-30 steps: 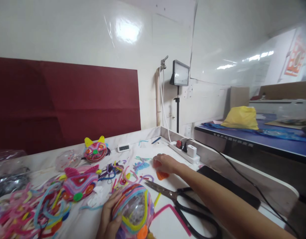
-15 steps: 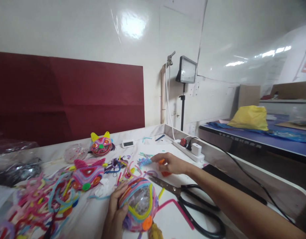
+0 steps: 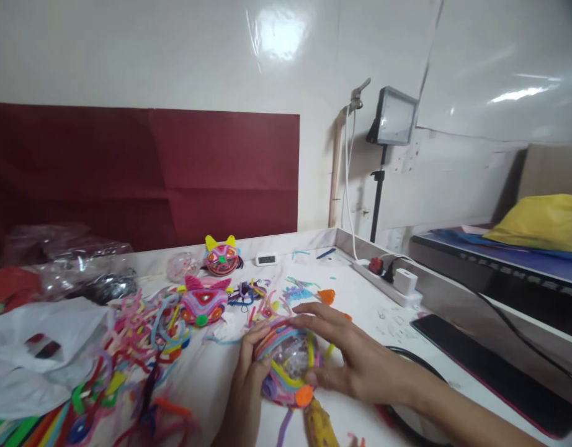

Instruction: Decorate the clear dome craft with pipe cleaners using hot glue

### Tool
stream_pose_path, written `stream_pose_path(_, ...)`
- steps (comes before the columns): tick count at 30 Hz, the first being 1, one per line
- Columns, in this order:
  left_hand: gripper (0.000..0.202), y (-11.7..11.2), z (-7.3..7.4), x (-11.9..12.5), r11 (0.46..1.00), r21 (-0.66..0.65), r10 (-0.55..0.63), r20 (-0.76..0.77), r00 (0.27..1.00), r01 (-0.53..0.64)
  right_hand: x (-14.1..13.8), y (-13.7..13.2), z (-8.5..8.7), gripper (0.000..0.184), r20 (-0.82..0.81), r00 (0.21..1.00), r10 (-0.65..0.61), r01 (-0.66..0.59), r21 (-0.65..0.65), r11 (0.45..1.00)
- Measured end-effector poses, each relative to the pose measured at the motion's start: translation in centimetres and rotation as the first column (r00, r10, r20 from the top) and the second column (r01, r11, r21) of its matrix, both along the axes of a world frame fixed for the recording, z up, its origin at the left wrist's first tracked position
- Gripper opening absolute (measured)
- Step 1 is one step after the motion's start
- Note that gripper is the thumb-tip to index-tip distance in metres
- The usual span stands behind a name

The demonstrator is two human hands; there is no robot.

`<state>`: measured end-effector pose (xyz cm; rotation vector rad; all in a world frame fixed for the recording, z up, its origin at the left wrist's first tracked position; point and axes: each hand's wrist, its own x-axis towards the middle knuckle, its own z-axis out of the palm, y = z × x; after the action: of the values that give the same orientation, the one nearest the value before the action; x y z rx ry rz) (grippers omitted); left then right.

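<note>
While 2 hands — left hand (image 3: pixel 249 366), right hand (image 3: pixel 351 357) — clasp it near the desk's (image 3: pixel 211 391) front edge, clear ball (image 3: pixel 290 366) shows pink, yellow, blue pipe-cleaner wrapping.

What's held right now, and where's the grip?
A clear ball wrapped in pipe cleaners: left hand cups its left side, right hand its top and right side.

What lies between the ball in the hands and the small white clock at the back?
In the head view, loose pipe-cleaner pieces litter the table between the ball and the clock.
</note>
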<state>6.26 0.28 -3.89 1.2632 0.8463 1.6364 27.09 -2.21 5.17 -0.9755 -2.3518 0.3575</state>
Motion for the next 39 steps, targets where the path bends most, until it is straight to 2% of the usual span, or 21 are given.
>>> stream_pose_path(5,0.036,-1.2,0.9,-0.3,0.996,-0.053,-0.071,-0.057,0.996,0.068,-1.6,-1.2,0.8,0.054,0.135,0.991,0.013,-0.043,0.221,0.974)
stream_pose_path(9,0.035,-1.9,1.4,-0.4,0.992,-0.095,-0.093,-0.094,0.991,0.084,-2.8,-1.9,1.9,0.042,0.232,0.972,0.039,-0.102,0.266,0.958)
stream_pose_path(13,0.032,-2.2,1.8,-0.2,0.992,-0.082,-0.106,-0.125,0.986,0.097,-3.5,-2.3,2.2,0.028,0.315,0.949,0.022,-0.126,0.313,0.941)
stream_pose_path(21,0.034,-1.9,1.7,0.0,0.991,-0.067,-0.120,-0.108,0.987,0.113,-3.7,-2.1,0.9,0.028,0.388,0.918,-0.078,-0.171,0.566,0.807)
stream_pose_path(26,0.035,-1.7,1.3,0.1,0.996,-0.038,-0.089,-0.096,0.991,0.085,-3.8,-1.8,0.7,0.026,0.376,0.923,-0.080,-0.177,0.600,0.780)
stream_pose_path(31,0.036,-2.0,1.4,-0.1,0.993,-0.060,-0.107,-0.111,0.988,0.100,-3.8,-2.0,1.0,0.026,0.376,0.923,-0.079,-0.179,0.603,0.777)
stream_pose_path(35,0.035,-2.1,1.4,-0.2,0.992,-0.068,-0.109,-0.113,0.988,0.102,-3.8,-2.0,1.0,0.027,0.386,0.920,-0.066,-0.180,0.567,0.804)
stream_pose_path(39,0.032,-1.9,1.4,-0.1,0.990,-0.087,-0.118,-0.029,0.993,0.115,-3.7,-2.0,0.9,0.028,0.392,0.918,-0.054,-0.183,0.541,0.821)
